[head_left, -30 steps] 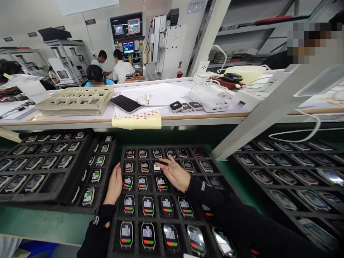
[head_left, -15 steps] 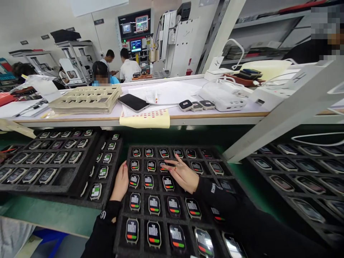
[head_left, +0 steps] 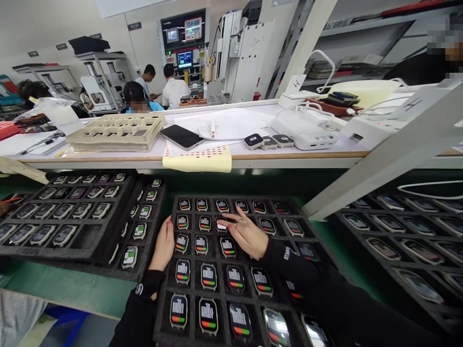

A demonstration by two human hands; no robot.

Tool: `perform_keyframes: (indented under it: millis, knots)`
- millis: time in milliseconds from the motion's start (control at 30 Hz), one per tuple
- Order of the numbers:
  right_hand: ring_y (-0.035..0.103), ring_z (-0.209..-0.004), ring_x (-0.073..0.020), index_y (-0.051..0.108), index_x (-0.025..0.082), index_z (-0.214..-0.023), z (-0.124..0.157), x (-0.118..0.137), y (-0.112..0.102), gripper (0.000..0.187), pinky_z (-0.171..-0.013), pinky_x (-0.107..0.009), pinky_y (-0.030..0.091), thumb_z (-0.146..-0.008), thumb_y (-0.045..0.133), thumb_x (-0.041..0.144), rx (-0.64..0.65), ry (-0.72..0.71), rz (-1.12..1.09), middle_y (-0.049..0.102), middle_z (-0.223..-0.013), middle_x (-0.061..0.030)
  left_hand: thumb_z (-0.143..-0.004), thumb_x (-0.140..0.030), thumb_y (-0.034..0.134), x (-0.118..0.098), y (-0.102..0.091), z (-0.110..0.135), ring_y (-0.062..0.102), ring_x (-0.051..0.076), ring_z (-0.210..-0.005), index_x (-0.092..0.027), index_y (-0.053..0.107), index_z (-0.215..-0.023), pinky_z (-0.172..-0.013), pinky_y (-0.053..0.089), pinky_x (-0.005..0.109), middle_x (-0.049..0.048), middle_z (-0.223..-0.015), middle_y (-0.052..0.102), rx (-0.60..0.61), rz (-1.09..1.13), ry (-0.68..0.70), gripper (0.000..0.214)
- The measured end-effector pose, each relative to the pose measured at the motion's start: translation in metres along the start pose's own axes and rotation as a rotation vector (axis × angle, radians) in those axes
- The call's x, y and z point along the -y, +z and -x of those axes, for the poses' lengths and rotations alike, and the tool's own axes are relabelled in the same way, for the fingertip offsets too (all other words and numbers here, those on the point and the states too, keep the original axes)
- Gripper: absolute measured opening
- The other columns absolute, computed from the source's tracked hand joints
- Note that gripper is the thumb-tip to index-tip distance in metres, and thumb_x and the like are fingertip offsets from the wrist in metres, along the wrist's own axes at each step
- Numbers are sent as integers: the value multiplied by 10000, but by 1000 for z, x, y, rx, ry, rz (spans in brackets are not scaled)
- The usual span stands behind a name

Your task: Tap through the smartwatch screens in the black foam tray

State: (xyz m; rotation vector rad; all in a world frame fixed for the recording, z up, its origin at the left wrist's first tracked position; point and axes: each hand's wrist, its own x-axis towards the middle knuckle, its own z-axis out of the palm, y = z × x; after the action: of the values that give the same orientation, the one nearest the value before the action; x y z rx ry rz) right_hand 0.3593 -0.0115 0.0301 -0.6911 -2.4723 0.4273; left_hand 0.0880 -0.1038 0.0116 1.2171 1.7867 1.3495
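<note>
A dark foam tray holds rows of smartwatch bodies without straps, each in its own cell. Many screens show white text above a red and green bar. My left hand grips the tray's left edge, its fingers close together and partly hidden. My right hand is over the second row from the back, fingers spread and holding nothing. One fingertip of it is at the screen of a smartwatch, which looks largely white. Whether the fingertip presses the glass I cannot tell. My right sleeve covers some cells on the right.
Other watch trays lie at left and right. Behind is a raised shelf with a phone, a beige tray, papers and white chargers. A slanted post stands at right. Several people are in the background.
The smartwatch screen under my right fingertip has turned from dark with text to largely white. My right fingers have shifted slightly; my left hand stays at the tray's edge.
</note>
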Motion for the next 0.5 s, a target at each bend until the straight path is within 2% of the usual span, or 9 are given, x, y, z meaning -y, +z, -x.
perform_keyframes:
  millis: [100, 267, 500]
  knots:
    - [506, -1274, -264, 669, 136, -1202, 0, 1, 2, 485, -1184, -639, 153, -1053, 220, 242, 0, 5, 5, 685, -1164, -111, -1000, -446, 325, -1, 0, 0, 462, 229, -1332, -137, 521, -1319, -1164, 314, 403, 135, -1394, 539, 3, -1, -2, 485]
    - [519, -1260, -300, 737, 154, -1036, 0, 3, 5, 542, -1159, -675, 177, -1048, 207, 267, 37, 1, 23, 709, -1088, -118, -1002, -421, 321, -3, -1, 1, 456, 226, -1334, -140, 514, -1328, -1169, 306, 404, 132, -1401, 532, 8, -4, -14, 471]
    - [488, -1294, -294, 653, 131, -1244, -3, -2, -17, 511, -1154, -685, 170, -1039, 204, 263, 65, 63, 53, 668, -1195, -127, -1004, -423, 321, -2, -1, 1, 454, 226, -1337, -132, 506, -1334, -1170, 305, 400, 141, -1408, 524, 7, -11, -23, 477]
